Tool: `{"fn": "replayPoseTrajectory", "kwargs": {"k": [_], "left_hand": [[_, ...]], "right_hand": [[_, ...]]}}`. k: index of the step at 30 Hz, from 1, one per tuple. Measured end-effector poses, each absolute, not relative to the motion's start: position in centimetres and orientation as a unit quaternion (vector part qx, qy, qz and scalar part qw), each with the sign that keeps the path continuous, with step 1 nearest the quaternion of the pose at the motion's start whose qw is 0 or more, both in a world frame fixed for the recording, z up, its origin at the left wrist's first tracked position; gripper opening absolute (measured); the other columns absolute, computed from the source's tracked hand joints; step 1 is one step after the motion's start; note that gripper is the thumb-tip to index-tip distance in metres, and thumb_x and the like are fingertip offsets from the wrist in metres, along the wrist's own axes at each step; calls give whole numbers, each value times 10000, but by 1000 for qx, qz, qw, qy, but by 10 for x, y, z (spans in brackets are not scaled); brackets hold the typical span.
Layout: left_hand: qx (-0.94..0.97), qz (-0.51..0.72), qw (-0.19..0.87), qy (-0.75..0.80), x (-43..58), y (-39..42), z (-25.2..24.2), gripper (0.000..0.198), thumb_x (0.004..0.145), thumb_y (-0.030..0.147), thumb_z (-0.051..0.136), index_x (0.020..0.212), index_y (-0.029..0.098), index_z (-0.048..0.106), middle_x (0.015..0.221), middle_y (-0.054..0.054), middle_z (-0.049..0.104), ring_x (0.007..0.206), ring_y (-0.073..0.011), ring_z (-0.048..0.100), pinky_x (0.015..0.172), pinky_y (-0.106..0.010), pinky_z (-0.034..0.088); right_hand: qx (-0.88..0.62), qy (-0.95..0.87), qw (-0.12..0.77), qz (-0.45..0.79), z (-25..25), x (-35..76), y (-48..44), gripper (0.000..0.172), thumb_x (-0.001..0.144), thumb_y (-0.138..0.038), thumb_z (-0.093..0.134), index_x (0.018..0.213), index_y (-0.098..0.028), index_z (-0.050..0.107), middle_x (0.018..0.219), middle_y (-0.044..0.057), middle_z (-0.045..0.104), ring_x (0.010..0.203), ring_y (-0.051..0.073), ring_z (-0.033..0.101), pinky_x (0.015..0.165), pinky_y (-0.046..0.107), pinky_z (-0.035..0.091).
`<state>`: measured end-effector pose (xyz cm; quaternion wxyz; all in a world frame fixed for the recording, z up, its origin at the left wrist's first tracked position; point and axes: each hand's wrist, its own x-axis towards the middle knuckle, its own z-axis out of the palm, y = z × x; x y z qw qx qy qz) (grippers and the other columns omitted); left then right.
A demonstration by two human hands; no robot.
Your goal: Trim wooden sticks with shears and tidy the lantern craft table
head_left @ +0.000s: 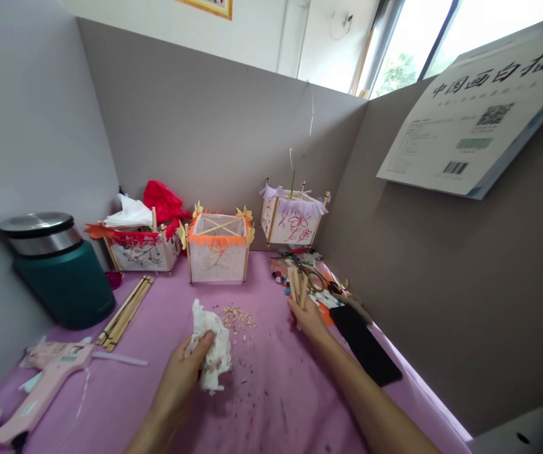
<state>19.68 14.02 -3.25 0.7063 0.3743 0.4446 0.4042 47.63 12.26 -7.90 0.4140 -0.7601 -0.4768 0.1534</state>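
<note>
A crumpled white cloth or tissue (213, 353) is pinched in my left hand (195, 359), above the purple tablecloth (262, 403). My right hand (309, 315) closes around a small bundle of light wooden sticks (296, 284), near the tools at the right. Between the two hands, small wood bits (238, 318) lie in a loose pile behind the white cloth, and dark specks dot the tablecloth nearer to me.
Decorated lanterns (217, 258) stand at the back, one hanging at right (294, 221). At left are a green flask (65, 284), bamboo sticks (127, 312) and a pink glue gun (46, 384). Scissors (316, 277) and a black phone-like slab (366, 343) lie right.
</note>
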Motion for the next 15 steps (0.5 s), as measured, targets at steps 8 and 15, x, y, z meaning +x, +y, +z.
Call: {"fn": "replayPoseTrajectory", "kwargs": {"k": [8, 15], "left_hand": [[371, 399, 701, 461, 200, 136, -30, 469, 502, 500, 824, 716, 147, 600, 631, 1, 570, 606, -139, 527, 549, -215, 435], [380, 380, 715, 448, 200, 134, -34, 412, 613, 485, 778, 737, 135, 600, 659, -6, 577, 607, -131, 527, 572, -220, 445]], "right_hand": [[-861, -478, 162, 69, -50, 454, 237, 300, 909, -345, 573, 1126, -137, 581, 1079, 76, 621, 926, 188, 617, 812, 390, 517], [-874, -478, 84, -34, -64, 440, 244, 343, 909, -348, 574, 1177, -133, 568, 1206, 108, 570, 1111, 248, 547, 913, 454, 469]]}}
